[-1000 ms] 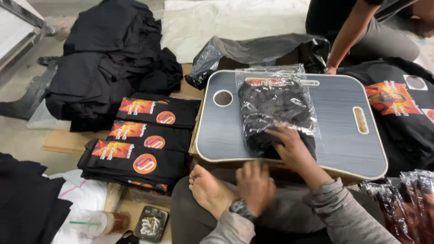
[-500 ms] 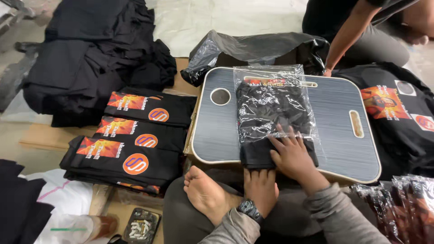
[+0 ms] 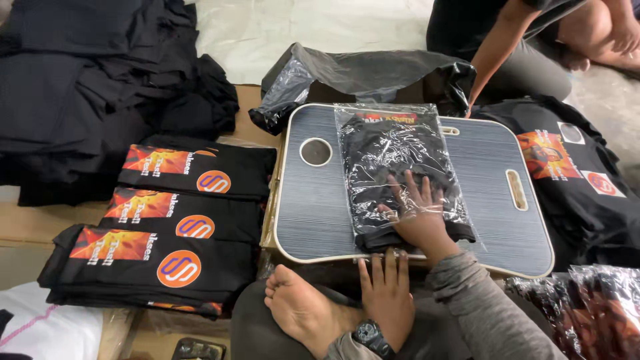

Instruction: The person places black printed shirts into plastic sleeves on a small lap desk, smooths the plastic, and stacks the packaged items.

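Now your right hand (image 3: pixel 419 217) lies spread flat inside the clear bag (image 3: pixel 400 170), on the black shirt (image 3: pixel 390 160). Your left hand (image 3: pixel 385 293), fingers together, touches the tray (image 3: pixel 320 207) edge. Three folded shirts (image 3: pixel 177 220) with round orange labels lie left.

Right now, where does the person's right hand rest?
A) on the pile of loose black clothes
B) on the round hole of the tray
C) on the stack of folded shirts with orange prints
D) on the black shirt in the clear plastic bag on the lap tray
D: the right hand lies flat on the bagged shirt on the lap tray, while the left hand sits at the tray's near edge.
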